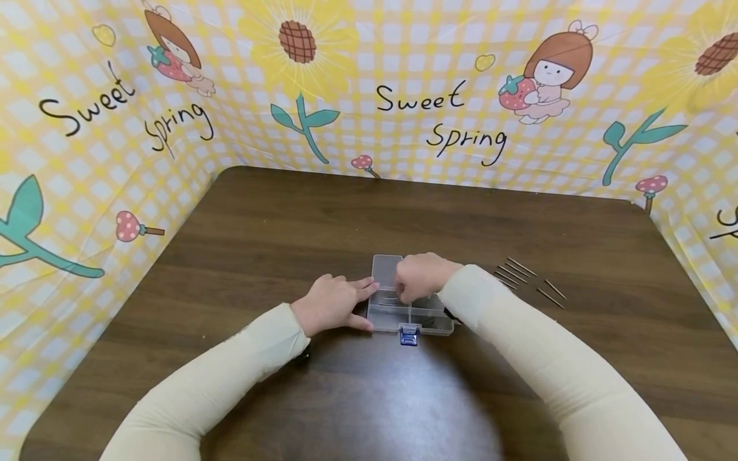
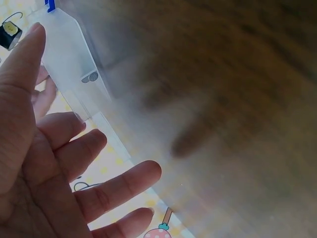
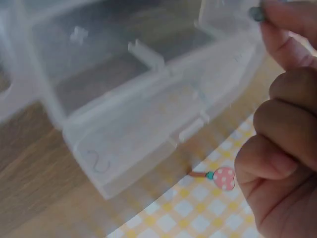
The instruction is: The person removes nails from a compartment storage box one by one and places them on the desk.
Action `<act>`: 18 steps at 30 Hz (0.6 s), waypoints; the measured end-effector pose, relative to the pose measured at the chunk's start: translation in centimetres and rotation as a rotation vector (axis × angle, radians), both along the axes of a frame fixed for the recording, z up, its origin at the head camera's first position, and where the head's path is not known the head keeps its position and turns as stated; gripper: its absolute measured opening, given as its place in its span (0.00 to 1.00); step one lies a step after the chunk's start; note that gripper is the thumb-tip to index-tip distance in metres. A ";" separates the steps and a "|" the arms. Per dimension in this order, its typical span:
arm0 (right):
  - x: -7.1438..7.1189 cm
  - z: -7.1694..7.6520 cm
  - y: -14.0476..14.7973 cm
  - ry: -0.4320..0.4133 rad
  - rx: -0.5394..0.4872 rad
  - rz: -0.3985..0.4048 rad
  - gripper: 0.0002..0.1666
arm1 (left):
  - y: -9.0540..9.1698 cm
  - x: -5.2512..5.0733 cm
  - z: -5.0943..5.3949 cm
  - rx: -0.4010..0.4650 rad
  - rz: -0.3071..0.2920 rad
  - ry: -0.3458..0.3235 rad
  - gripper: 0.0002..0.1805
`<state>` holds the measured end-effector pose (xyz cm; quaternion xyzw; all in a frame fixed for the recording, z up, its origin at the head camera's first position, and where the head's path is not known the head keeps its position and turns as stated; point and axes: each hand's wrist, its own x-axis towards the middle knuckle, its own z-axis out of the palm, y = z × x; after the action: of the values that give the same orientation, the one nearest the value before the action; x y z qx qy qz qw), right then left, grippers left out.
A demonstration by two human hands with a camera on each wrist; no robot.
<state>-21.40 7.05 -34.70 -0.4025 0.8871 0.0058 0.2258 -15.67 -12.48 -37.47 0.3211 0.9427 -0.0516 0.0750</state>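
Observation:
A clear plastic compartment box (image 1: 425,330) lies on the table with its lid (image 1: 387,266) opened away from me and a blue latch (image 1: 409,337) at the front. My left hand (image 1: 333,301) rests at its left side, fingertips and thumb touching the edge. Those fingers look fairly straight in the left wrist view. Over the box is my right hand (image 1: 423,275), its thumb and index finger pinching a small grey metal piece (image 3: 256,13); most of that piece is hidden. Thin metal pieces (image 1: 390,299) lie in a left compartment, and dark ones (image 1: 428,321) at the front right.
Several thin metal rods (image 1: 519,266) lie loose on the table, right of the box, beside my right forearm. The brown wooden table (image 1: 277,218) is bordered at the back and sides by a yellow checked cloth (image 1: 403,57).

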 end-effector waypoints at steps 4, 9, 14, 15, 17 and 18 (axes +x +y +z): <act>-1.0 0.4 2.4 -0.105 -0.142 -0.006 0.11 | 0.0 -0.1 0.0 0.005 0.006 -0.002 0.46; -1.7 0.8 6.4 -0.250 -0.258 -0.075 0.11 | -0.2 0.0 -0.1 0.005 0.000 0.040 0.46; -1.7 1.5 11.0 -0.291 -0.260 -0.225 0.08 | -0.5 0.2 -0.2 0.028 0.000 0.053 0.45; -1.7 1.5 11.9 -0.285 -0.261 -0.244 0.08 | -0.5 0.2 -0.2 0.034 0.001 0.050 0.45; -1.7 1.5 14.0 -0.269 -0.264 -0.276 0.07 | -0.6 0.2 -0.2 0.042 0.002 0.048 0.45; -1.7 1.4 15.0 -0.261 -0.266 -0.286 0.07 | -0.6 0.2 -0.2 0.046 0.004 0.046 0.45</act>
<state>-23.06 22.07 -33.31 -0.2964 0.8914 -0.1952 0.2820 -15.44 -13.12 -37.66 0.3198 0.9457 -0.0373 0.0458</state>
